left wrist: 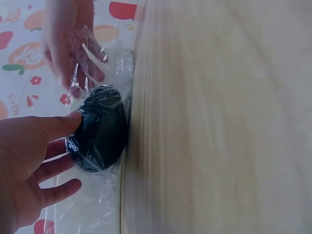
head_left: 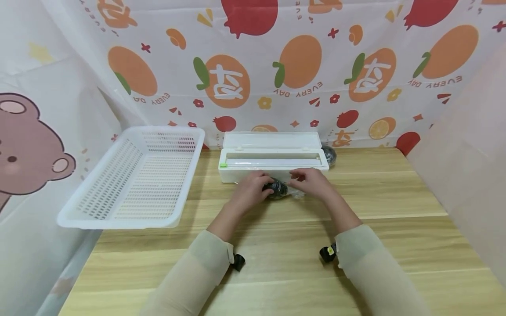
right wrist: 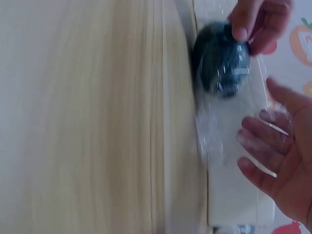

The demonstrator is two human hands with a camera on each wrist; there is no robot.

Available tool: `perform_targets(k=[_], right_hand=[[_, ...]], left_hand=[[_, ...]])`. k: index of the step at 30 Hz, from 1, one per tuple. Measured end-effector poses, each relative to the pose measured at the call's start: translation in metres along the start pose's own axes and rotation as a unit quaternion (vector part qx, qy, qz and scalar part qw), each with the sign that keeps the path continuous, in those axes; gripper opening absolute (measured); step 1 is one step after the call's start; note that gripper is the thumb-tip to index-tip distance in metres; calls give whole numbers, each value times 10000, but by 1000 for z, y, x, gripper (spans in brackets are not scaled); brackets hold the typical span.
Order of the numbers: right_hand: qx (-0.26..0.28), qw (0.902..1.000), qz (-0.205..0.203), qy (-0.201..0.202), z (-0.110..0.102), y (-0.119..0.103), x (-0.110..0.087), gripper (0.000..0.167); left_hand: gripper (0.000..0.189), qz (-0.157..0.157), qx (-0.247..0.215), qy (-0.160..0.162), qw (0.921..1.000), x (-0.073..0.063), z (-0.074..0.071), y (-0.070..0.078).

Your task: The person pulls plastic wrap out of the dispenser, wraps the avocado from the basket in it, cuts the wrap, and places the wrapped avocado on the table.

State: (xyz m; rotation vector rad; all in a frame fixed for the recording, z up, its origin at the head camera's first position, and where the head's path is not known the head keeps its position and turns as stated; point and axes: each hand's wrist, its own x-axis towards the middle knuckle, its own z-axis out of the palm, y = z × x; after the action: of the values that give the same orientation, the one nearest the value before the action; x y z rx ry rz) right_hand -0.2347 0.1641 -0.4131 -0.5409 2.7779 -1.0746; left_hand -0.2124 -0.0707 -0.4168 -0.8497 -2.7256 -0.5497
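Observation:
A dark green, oval, avocado-like thing (left wrist: pixel 100 129) wrapped in clear cling film lies on the wooden table, against the front of a white cling film dispenser box (head_left: pixel 272 175). My left hand (head_left: pixel 251 188) holds it, thumb on its near side and fingers behind. Loose film (right wrist: pixel 214 131) stretches from it towards my right hand (head_left: pixel 310 181). In the right wrist view, that hand's fingers are spread and loosely bent, with film over or against some of them. It does not grip the oval thing.
The dispenser's lid (head_left: pixel 272 139) stands raised at the back, with a green slider (head_left: pixel 223 165) at its left end. Behind its right end sits another dark, film-wrapped round thing (head_left: pixel 329 156). A white plastic basket (head_left: pixel 183 175) stands to the left. A fruit-print sheet (head_left: pixel 261 109) hangs behind.

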Motion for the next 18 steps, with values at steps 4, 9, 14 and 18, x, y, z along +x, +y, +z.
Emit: perform_targets(k=[4,9,14,18], right_hand=[[-157,9987,-142,456,10,-8,5,29],[-385,9937,-465,943,20,-13,3,12],[-703,9853,-985,1204,34,-20,0,9],[-645,9848,-890,1345,45,-24,-3,11]], left_hand=[[26,11,96,164,9998,-1,4,2],[26,-49,99,319,9994,0,7,2],[27,-234,12,404,9989,0,7,1],[27,-332,-24,417,9986,-3,7,0]])
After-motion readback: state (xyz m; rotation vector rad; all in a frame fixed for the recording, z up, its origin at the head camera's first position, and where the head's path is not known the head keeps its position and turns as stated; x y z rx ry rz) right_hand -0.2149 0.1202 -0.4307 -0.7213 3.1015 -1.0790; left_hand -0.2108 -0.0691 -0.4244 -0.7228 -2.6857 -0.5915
